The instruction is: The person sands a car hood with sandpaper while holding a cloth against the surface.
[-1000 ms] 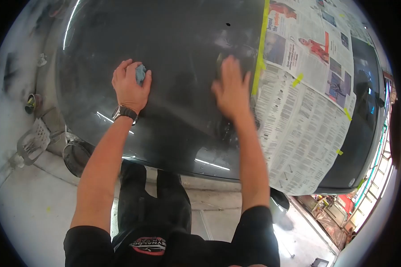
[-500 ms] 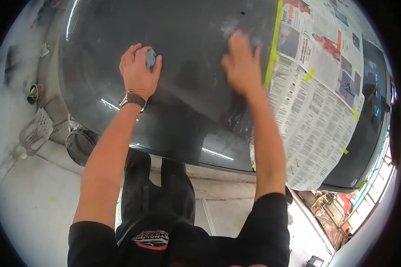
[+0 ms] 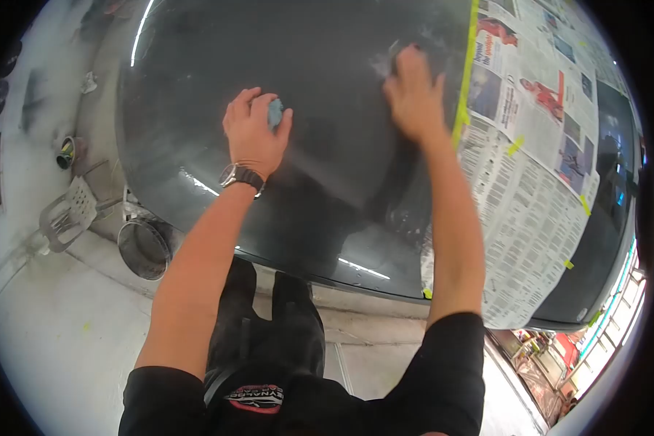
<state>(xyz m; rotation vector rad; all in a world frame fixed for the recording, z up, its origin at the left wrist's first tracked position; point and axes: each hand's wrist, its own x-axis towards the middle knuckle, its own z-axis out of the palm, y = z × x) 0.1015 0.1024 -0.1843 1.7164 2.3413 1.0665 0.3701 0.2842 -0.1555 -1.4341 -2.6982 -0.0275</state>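
Observation:
A glossy dark grey car panel (image 3: 327, 145) lies under both my hands, with thin whitish streaks on it. My left hand (image 3: 256, 131), a watch on its wrist, rests on the panel's left part. Its thumb and fingers are closed round a crumpled blue-grey wad (image 3: 275, 112). Farther right, my right hand (image 3: 418, 98) presses its fingers together on the surface beside a whitish smear (image 3: 382, 65). A dark edge shows at those fingertips, but I cannot tell what they hold.
Yellow-green tape (image 3: 466, 87) borders the panel on the right, holding newspaper sheets (image 3: 523, 189) over the neighbouring part. To the left are a round dark-lined bucket (image 3: 144, 249), a plastic chair (image 3: 73, 214) and a can (image 3: 67, 154) on the floor.
My view has shifted, so the scene sits lower and farther right. On the panel, my right hand has slid away from me; my left hand keeps the blue-grey wad in about the same place.

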